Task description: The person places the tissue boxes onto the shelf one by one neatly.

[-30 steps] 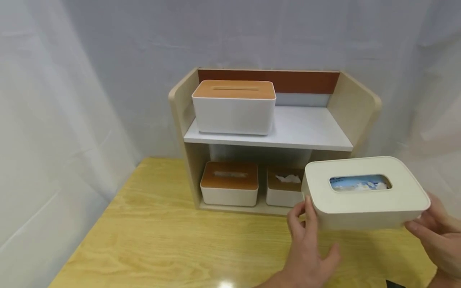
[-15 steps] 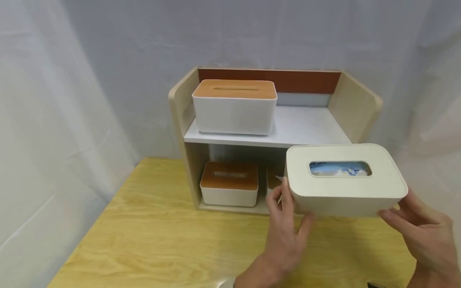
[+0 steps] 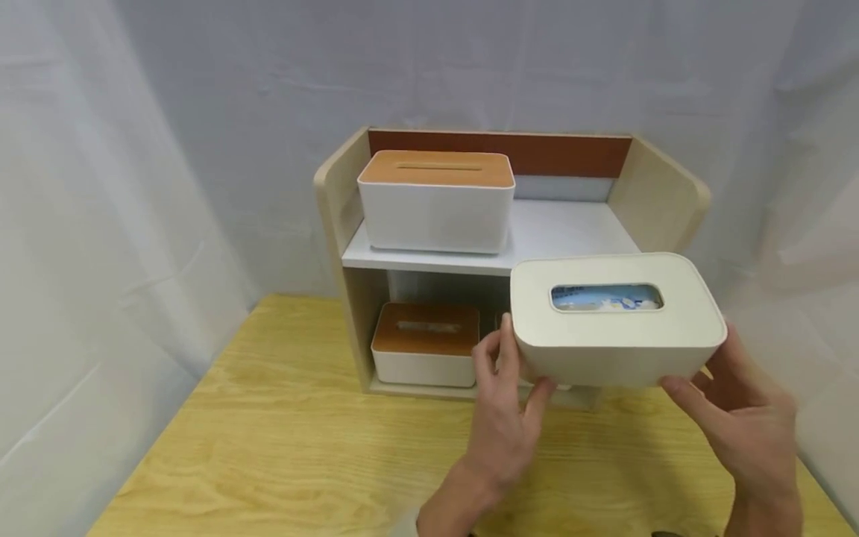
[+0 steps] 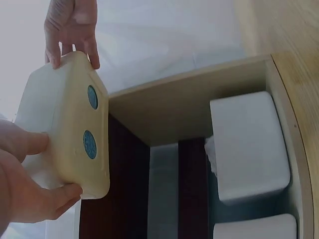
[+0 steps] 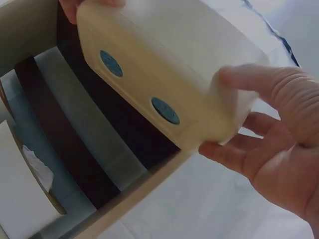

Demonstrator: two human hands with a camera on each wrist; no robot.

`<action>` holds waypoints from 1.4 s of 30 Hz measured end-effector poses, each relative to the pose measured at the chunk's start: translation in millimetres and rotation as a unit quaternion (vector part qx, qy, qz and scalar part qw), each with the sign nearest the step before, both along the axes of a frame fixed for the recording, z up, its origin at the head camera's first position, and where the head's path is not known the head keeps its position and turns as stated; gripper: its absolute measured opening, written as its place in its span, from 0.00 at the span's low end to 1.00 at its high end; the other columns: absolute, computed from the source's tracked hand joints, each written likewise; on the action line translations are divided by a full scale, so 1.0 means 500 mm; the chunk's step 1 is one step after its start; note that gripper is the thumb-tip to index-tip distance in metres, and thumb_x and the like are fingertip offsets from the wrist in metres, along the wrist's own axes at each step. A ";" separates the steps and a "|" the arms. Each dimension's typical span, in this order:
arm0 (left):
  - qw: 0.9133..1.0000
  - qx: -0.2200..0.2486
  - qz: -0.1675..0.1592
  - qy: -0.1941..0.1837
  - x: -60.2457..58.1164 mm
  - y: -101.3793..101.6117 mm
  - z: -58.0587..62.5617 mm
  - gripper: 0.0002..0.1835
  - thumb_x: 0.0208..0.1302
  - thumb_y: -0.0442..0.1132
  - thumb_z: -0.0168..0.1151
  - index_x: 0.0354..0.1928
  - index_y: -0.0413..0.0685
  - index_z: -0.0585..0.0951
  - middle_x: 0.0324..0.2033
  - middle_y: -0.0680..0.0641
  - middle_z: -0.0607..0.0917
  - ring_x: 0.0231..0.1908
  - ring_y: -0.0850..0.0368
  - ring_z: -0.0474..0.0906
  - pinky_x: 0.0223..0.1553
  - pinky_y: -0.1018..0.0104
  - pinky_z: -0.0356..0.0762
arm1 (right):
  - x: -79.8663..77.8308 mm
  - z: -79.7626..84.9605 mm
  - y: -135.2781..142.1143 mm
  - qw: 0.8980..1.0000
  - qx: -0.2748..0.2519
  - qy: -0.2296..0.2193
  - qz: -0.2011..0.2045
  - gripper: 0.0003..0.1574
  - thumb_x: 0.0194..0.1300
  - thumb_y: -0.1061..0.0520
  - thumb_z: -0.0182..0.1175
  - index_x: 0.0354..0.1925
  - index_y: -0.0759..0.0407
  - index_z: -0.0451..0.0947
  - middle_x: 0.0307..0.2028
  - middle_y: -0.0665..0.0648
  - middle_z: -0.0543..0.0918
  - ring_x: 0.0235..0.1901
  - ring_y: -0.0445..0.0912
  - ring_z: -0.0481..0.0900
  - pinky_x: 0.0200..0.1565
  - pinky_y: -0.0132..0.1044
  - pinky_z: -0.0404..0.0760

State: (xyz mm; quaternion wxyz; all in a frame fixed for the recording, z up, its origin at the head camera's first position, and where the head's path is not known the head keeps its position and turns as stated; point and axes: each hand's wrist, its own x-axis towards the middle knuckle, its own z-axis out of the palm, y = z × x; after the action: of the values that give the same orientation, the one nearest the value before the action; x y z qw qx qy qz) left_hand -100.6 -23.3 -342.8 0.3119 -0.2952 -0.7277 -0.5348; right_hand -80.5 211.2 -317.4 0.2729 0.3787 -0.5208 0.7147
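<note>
A cream tissue box [image 3: 617,328], with blue packaging showing through its oval slot, is held in the air before the right part of the shelf unit. My left hand [image 3: 499,418] grips its left end, and my right hand [image 3: 745,410] grips its right end. Both wrist views show two round blue-green openings in the underside of the tissue box [image 4: 75,124]. The thumb and fingers of the right hand [image 5: 279,134] lie around one end in the right wrist view.
The shelf unit [image 3: 671,194] stands on a wooden table [image 3: 282,447]. A white box with a tan lid [image 3: 436,216] occupies the upper shelf's left side. Below it sits a brown-lidded box [image 3: 426,365]. Another white box [image 5: 25,184] with protruding tissue is mostly hidden behind the held box in the head view.
Both hands have carried the cream tissue box leftward and upward, from right of the shelf unit to in front of it. The boxes on the shelves have stayed put.
</note>
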 end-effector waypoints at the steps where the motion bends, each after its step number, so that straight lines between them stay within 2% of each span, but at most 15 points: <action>1: 1.000 -0.003 0.005 0.007 -0.003 -0.002 0.001 0.46 0.65 0.31 0.64 0.78 0.39 0.48 0.62 0.35 0.61 0.65 0.45 0.65 0.60 0.62 0.75 | 0.000 -0.002 -0.004 1.000 0.014 0.001 -0.018 0.52 0.50 0.86 0.61 0.71 0.78 0.52 0.67 0.73 0.68 0.63 0.55 0.73 0.56 0.37 0.80; 5: 0.999 -0.010 0.017 0.030 -0.011 -0.010 0.006 0.43 0.64 0.27 0.63 0.77 0.36 0.52 0.66 0.35 0.61 0.68 0.45 0.62 0.61 0.64 0.74 | -0.001 -0.008 -0.013 0.995 0.064 0.015 -0.077 0.58 0.54 0.76 0.67 0.77 0.60 0.52 0.63 0.65 0.77 0.61 0.49 0.77 0.57 0.32 0.78; 6: 0.999 -0.010 0.017 0.036 -0.013 -0.012 0.008 0.43 0.64 0.27 0.63 0.76 0.34 0.52 0.67 0.34 0.60 0.69 0.45 0.62 0.62 0.64 0.73 | -0.001 -0.008 -0.016 0.993 0.073 0.015 -0.091 0.58 0.55 0.75 0.68 0.77 0.59 0.52 0.63 0.64 0.77 0.61 0.48 0.77 0.57 0.31 0.77; 9: 0.998 -0.014 0.023 0.058 -0.016 -0.015 0.011 0.44 0.62 0.26 0.65 0.75 0.32 0.52 0.69 0.34 0.61 0.70 0.43 0.62 0.63 0.64 0.70 | 0.000 -0.005 -0.024 0.990 0.082 0.023 -0.114 0.55 0.55 0.72 0.69 0.76 0.62 0.55 0.67 0.67 0.71 0.62 0.49 0.76 0.58 0.31 0.76; 11: 0.995 -0.023 0.036 0.089 -0.019 -0.018 0.011 0.45 0.60 0.25 0.67 0.75 0.31 0.53 0.68 0.32 0.63 0.68 0.41 0.65 0.63 0.61 0.72 | 0.003 -0.003 -0.028 0.987 0.085 0.026 -0.131 0.52 0.56 0.70 0.70 0.74 0.65 0.57 0.70 0.68 0.67 0.61 0.49 0.76 0.57 0.30 0.77; 13: 0.991 -0.031 0.049 0.120 -0.020 -0.020 0.012 0.45 0.57 0.23 0.68 0.74 0.34 0.55 0.66 0.30 0.64 0.66 0.38 0.68 0.60 0.58 0.75 | 0.005 0.000 -0.032 0.985 0.088 0.031 -0.147 0.50 0.56 0.68 0.71 0.72 0.69 0.58 0.70 0.69 0.65 0.60 0.49 0.76 0.57 0.29 0.77; 16: 0.985 -0.035 0.062 0.155 -0.023 -0.025 0.014 0.45 0.54 0.22 0.70 0.71 0.40 0.58 0.64 0.28 0.66 0.62 0.34 0.71 0.56 0.53 0.78 | 0.009 0.003 -0.040 0.982 0.086 0.036 -0.162 0.49 0.56 0.66 0.71 0.70 0.73 0.58 0.69 0.68 0.67 0.58 0.48 0.77 0.56 0.29 0.77; 19: 0.985 -0.028 0.051 0.163 -0.026 -0.034 0.019 0.43 0.53 0.20 0.70 0.69 0.42 0.60 0.64 0.28 0.66 0.62 0.34 0.71 0.56 0.53 0.79 | 0.009 0.006 -0.053 0.983 0.072 0.043 -0.166 0.48 0.56 0.68 0.71 0.68 0.76 0.58 0.66 0.67 0.70 0.56 0.48 0.78 0.56 0.29 0.77; 23: 0.985 -0.020 0.043 0.168 -0.028 -0.054 0.029 0.41 0.52 0.19 0.69 0.66 0.40 0.62 0.64 0.28 0.66 0.63 0.34 0.70 0.57 0.54 0.78 | 0.006 0.008 -0.075 0.983 0.054 0.053 -0.165 0.47 0.55 0.70 0.71 0.67 0.78 0.59 0.64 0.67 0.72 0.55 0.49 0.78 0.55 0.30 0.78; 29: 0.984 -0.012 0.058 0.170 -0.028 -0.080 0.036 0.39 0.51 0.20 0.70 0.65 0.39 0.65 0.64 0.28 0.67 0.62 0.35 0.71 0.60 0.56 0.75 | -0.003 0.009 -0.101 0.981 0.056 0.063 -0.174 0.46 0.56 0.69 0.71 0.66 0.78 0.59 0.64 0.67 0.72 0.56 0.50 0.78 0.55 0.30 0.78; 34: 0.983 -0.016 0.061 0.171 -0.037 -0.095 0.041 0.38 0.52 0.20 0.70 0.64 0.40 0.65 0.65 0.28 0.67 0.64 0.35 0.69 0.62 0.54 0.73 | -0.017 0.004 -0.115 0.980 0.059 0.061 -0.182 0.46 0.57 0.68 0.70 0.67 0.79 0.58 0.64 0.67 0.71 0.57 0.49 0.77 0.55 0.31 0.78; 37: 0.983 -0.020 0.052 0.177 -0.042 -0.102 0.042 0.39 0.52 0.19 0.69 0.65 0.40 0.65 0.66 0.28 0.66 0.65 0.35 0.69 0.60 0.52 0.75 | -0.022 0.000 -0.119 0.976 0.064 0.057 -0.200 0.46 0.57 0.67 0.70 0.66 0.79 0.58 0.63 0.66 0.73 0.56 0.48 0.78 0.55 0.30 0.78; 42: 0.982 -0.026 0.033 0.187 -0.052 -0.108 0.041 0.40 0.52 0.17 0.68 0.66 0.43 0.63 0.67 0.27 0.63 0.65 0.35 0.68 0.59 0.53 0.76 | -0.024 -0.006 -0.121 0.963 0.086 0.056 -0.248 0.46 0.58 0.64 0.71 0.65 0.80 0.58 0.62 0.64 0.73 0.53 0.47 0.79 0.56 0.30 0.78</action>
State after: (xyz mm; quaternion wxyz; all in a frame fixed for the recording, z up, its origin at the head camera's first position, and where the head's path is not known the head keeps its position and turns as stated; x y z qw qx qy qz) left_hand -126.3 -77.3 -322.2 0.4520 -0.3736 -0.6794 -0.4410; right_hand -92.8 150.9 -320.4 0.4366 0.2994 -0.6416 0.5550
